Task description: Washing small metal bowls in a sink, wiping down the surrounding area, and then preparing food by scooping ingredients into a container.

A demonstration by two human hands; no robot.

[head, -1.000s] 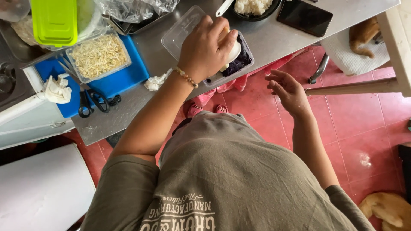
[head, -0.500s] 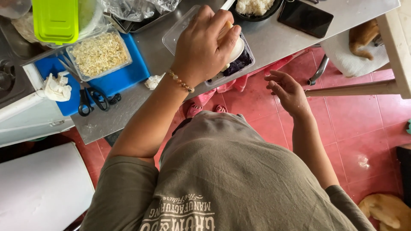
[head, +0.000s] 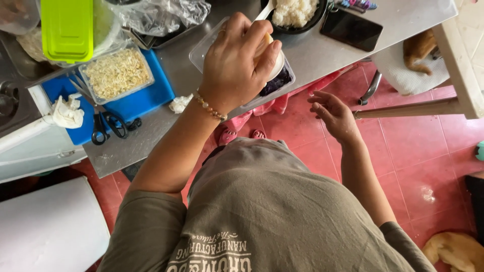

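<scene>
A: What is held by the left hand [head: 237,63]?

B: A small round white object [head: 276,64] is pinched in its grip, fingers curled over it. It is held directly above a clear plastic tray [head: 210,45] with dark purple food [head: 276,81] in it, at the near edge of the grey metal desk [head: 322,50]. Whether the white object touches the food cannot be told.

A: And the right hand [head: 334,112]?

B: Nothing is held. It is kept off the desk, over the red tiled floor [head: 403,146], at about four o'clock from the tray, with the fingers loosely spread and slightly curled.

A: What is seen around the tray?

B: At one o'clock, a dark bowl of white rice [head: 295,12] is placed, with a black phone [head: 351,30] just beside it at three o'clock. At nine o'clock, a clear container of pale shredded food [head: 117,74] is set on a blue board [head: 146,100]. Black scissors [head: 106,121] are laid at the board's near edge, and a lime-green lid [head: 66,29] is seen at eleven o'clock.
</scene>
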